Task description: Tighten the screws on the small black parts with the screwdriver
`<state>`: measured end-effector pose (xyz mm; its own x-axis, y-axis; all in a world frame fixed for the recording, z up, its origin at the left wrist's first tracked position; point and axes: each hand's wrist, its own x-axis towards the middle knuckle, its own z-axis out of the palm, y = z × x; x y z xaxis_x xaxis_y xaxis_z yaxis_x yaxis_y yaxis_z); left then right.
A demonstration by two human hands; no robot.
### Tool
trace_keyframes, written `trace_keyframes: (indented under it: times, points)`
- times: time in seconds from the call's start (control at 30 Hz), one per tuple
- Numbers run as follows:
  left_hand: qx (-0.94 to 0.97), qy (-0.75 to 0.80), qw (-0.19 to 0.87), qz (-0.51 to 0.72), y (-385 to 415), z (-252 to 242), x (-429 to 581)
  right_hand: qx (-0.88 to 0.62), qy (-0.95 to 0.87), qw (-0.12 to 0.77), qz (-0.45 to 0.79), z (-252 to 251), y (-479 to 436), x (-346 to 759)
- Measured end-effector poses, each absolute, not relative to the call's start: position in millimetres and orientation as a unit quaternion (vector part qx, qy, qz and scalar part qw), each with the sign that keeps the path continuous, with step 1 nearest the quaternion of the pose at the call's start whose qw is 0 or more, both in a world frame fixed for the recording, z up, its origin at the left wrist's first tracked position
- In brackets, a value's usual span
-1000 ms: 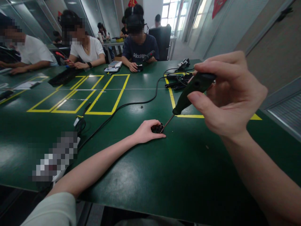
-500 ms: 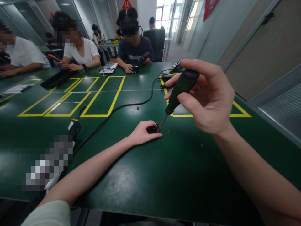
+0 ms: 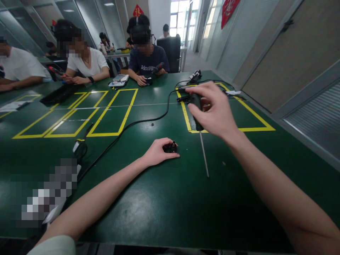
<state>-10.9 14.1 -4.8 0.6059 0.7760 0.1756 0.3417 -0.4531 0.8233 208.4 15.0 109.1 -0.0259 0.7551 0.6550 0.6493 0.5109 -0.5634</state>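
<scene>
On the green table (image 3: 127, 198), my left hand (image 3: 158, 153) is closed around a small black part (image 3: 172, 146) with a round upright stub on top. Thumb and fingers grip it from two sides, and the palm hides some of it. My right hand (image 3: 212, 109) holds a screwdriver (image 3: 197, 113) by its dark handle, up and to the right of the left hand. The thin metal shaft points down and slightly right, its tip apart from the black part.
A black cable (image 3: 148, 120) crosses the table behind my left hand. A blurred power strip (image 3: 50, 191) lies at the left. Yellow tape outlines (image 3: 127, 113) mark the tabletop. Co-workers (image 3: 148, 58) sit along the far side. A black tray (image 3: 57, 94) lies near them.
My right hand has lifted the screwdriver off the black part and lowered its handle, so the shaft now points down to the right. My left hand keeps its grip. The view has shifted slightly.
</scene>
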Motion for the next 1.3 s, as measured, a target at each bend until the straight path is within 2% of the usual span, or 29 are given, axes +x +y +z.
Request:
trace_keyframes:
  times: [0.07, 0.23, 0.37, 0.5, 0.77, 0.9, 1.13, 1.3]
  points:
    - [0.805, 0.351, 0.390, 0.275, 14.4, -4.1, -11.2, -0.557, -0.718, 0.409, 0.087, 87.5, 31.7, 207.1]
    - [0.794, 0.360, 0.409, 0.269, 13.2, 0.0, -12.2, -0.618, -0.701, 0.329, 0.133, 24.8, 58.2, 201.0]
    - [0.786, 0.368, 0.422, 0.262, 12.0, 4.0, -13.5, -0.649, -0.679, 0.303, 0.163, -5.3, 60.3, 198.2]
    - [0.770, 0.358, 0.455, 0.270, 14.3, 6.9, -14.9, -0.658, -0.652, 0.319, 0.200, -12.7, 61.7, 202.7]
    - [0.674, 0.315, 0.587, 0.319, 31.1, 2.3, -23.2, -0.626, -0.601, 0.364, 0.338, -17.1, 76.9, 216.2]
    - [0.668, 0.317, 0.618, 0.267, 37.8, 6.4, -28.5, -0.613, -0.579, 0.380, 0.380, -20.7, 81.2, 216.6]
    - [0.676, 0.338, 0.606, 0.248, 34.0, 12.5, -25.9, -0.601, -0.558, 0.410, 0.398, -17.8, 81.8, 213.6]
    - [0.735, 0.332, 0.531, 0.259, 30.2, 18.0, -21.1, -0.598, -0.560, 0.423, 0.386, -14.3, 80.2, 210.9]
